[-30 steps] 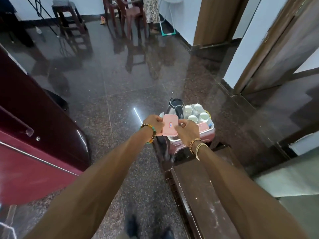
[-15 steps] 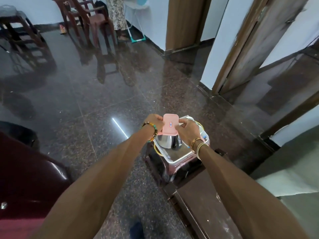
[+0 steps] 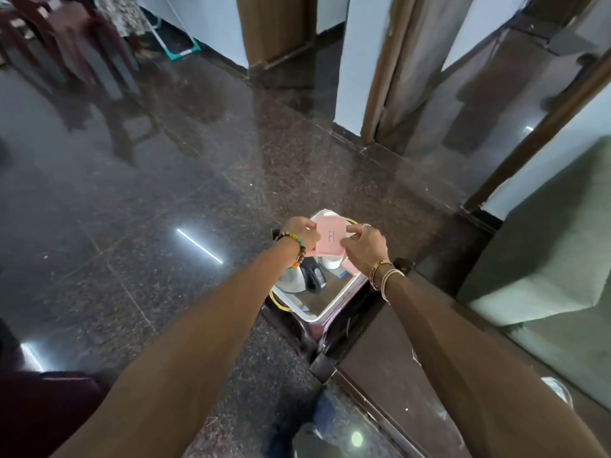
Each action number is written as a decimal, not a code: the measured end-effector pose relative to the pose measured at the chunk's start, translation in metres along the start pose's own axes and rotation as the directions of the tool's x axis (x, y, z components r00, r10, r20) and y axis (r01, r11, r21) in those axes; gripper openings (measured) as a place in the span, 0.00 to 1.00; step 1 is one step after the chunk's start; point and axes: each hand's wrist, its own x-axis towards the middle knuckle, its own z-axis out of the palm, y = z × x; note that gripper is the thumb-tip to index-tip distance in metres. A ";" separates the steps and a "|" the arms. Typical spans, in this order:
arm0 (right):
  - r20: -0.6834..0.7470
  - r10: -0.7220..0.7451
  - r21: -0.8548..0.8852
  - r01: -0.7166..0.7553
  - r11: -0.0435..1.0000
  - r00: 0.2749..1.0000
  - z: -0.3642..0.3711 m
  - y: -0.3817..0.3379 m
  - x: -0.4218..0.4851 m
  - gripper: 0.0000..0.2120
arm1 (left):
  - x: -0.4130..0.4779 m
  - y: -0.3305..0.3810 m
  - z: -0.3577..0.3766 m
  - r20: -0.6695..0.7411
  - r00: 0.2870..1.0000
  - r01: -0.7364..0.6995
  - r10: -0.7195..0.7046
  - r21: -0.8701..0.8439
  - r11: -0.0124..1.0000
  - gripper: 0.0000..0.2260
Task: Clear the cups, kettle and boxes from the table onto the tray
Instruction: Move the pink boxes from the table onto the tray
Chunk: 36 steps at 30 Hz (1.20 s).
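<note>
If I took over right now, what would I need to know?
Left hand and right hand each pinch a side of the pink box, held above the tray.
Already on the tray: kettle, at least one white cup, and another pink box.
Left: lower the held box into a free spot on the tray and let go.

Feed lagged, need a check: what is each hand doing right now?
Left hand: closed on the pink box.
Right hand: closed on the same pink box.
</note>
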 end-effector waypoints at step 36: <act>-0.105 0.628 0.166 -0.609 0.776 0.771 0.091 0.164 0.145 0.19 | 0.226 -0.052 0.140 0.381 0.909 -0.134 -0.172 0.655 0.743 0.14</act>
